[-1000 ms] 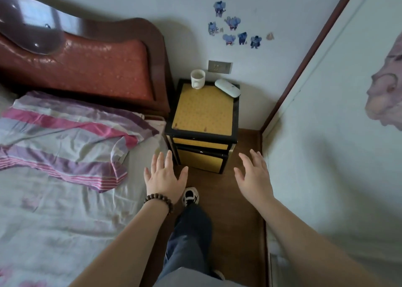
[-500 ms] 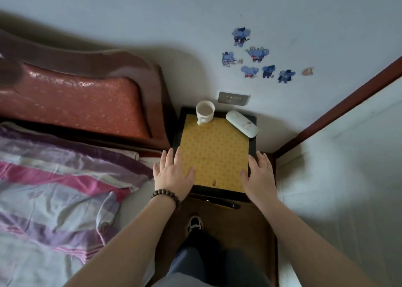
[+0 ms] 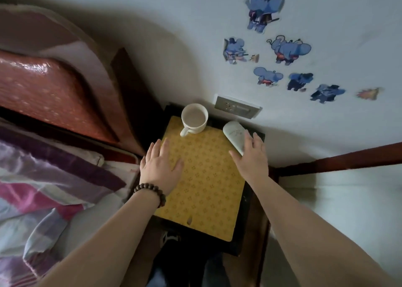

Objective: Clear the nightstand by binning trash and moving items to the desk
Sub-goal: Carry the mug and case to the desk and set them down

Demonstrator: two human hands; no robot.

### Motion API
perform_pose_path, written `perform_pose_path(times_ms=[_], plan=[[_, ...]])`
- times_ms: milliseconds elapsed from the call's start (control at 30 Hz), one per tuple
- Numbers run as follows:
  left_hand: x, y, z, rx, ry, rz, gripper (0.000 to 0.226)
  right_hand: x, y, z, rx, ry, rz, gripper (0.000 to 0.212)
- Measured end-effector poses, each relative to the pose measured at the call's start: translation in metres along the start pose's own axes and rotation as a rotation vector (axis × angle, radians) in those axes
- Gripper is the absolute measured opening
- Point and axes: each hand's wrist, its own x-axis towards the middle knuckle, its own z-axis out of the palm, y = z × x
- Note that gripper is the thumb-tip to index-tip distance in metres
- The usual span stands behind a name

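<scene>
One left hand (image 3: pixel 159 167), a bead bracelet (image 3: pixel 150 192) at its wrist, lies flat with fingers spread and released over the left edge of the nightstand (image 3: pixel 206 178); just beyond its fingertips stands one white mug (image 3: pixel 194 118), handle turned toward them; one white remote (image 3: pixel 235 137) lies at the back right corner — the right hand (image 3: pixel 252 156) reaches over it, fingers loose and touching its near end, not closed; seven stickers (image 3: pixel 289 51) dot the wall above.
</scene>
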Motion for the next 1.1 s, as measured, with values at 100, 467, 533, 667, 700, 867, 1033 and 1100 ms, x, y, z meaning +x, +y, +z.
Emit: perform_pose_path(times_ms=[100, 467, 533, 667, 700, 867, 1033, 1100], plan=[[0.012, 0.002, 0.013, -0.151, -0.057, -0.052, 0.072, 0.020, 0.007, 0.012, -0.055, 0.023, 0.004, 0.084], [0.072, 0.026, 0.030, -0.710, -0.118, -0.316, 0.044, 0.023, 0.010, 0.018, 0.143, 0.171, 0.032, 0.073], [0.080, 0.027, 0.031, -0.734, -0.137, -0.340, 0.037, 0.018, 0.011, 0.017, 0.160, 0.184, 0.035, 0.073], [0.086, 0.030, 0.035, -0.923, -0.257, -0.307, 0.030, 0.009, 0.012, 0.014, 0.175, 0.175, 0.031, 0.073], [0.085, 0.032, 0.035, -0.953, -0.264, -0.307, 0.030, 0.007, 0.011, 0.013, 0.184, 0.173, 0.029, 0.073], [0.070, 0.039, 0.023, -1.041, -0.213, -0.311, 0.027, -0.001, 0.005, -0.004, 0.226, 0.167, 0.003, 0.072], [0.021, 0.035, -0.018, -1.084, -0.151, -0.323, 0.032, -0.022, -0.017, -0.048, 0.206, 0.158, -0.112, 0.075], [-0.005, 0.029, -0.042, -1.112, -0.113, -0.327, 0.034, -0.033, -0.031, -0.070, 0.189, 0.138, -0.181, 0.074]])
